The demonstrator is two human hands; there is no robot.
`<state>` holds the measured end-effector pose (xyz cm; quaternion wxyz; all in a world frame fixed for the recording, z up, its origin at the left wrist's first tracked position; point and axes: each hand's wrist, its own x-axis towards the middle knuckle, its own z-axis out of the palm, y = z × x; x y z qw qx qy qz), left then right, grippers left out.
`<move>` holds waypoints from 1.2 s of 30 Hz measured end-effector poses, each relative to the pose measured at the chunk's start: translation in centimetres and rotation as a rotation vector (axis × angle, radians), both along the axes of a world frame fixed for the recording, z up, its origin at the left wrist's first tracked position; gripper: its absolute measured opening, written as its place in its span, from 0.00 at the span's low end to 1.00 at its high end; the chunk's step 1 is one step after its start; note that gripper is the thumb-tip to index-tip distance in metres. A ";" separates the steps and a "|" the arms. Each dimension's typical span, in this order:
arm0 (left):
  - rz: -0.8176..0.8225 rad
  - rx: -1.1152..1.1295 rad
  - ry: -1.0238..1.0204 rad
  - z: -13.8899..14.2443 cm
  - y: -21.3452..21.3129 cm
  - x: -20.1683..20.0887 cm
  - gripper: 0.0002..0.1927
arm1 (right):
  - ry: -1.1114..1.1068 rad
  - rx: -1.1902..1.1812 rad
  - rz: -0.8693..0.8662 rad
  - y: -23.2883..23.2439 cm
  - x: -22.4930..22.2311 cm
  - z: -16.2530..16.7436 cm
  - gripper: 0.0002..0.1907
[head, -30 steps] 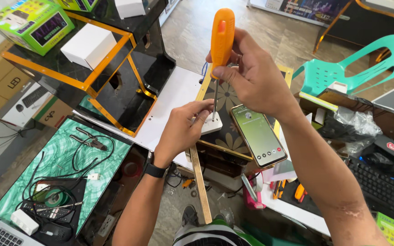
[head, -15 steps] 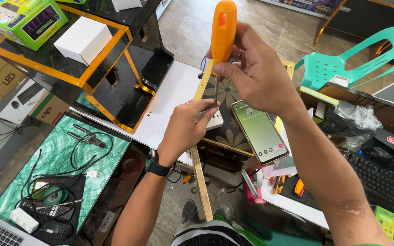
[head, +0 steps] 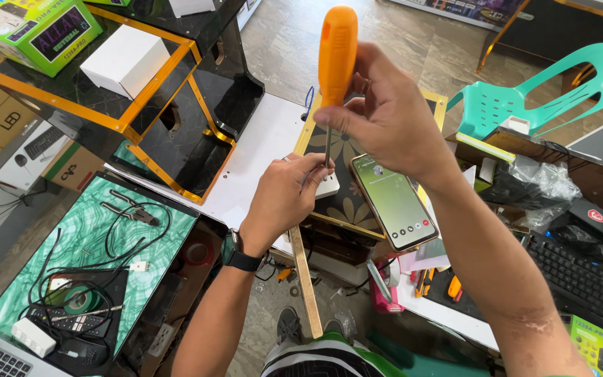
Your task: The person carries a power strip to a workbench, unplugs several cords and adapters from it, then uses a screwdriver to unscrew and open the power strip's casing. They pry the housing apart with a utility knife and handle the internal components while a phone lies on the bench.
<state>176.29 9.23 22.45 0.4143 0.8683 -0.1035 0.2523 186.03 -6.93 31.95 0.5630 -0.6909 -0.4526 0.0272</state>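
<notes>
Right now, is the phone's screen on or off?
On: the phone shows a lit green display with small round buttons along its lower edge.

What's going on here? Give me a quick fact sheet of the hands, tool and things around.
right hand: right hand grips the orange screwdriver upright, tip down
left hand: left hand pinches a small white part under the tip
wrist: black watch
nearby: phone with lit screen, lying beside the hands
left side: green patterned panel with cables and pliers
background: teal plastic chair
</notes>
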 end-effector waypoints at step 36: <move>-0.115 -0.318 0.090 -0.6 0.1 2.1 0.07 | 0.281 0.020 0.175 -0.7 1.0 -2.8 0.24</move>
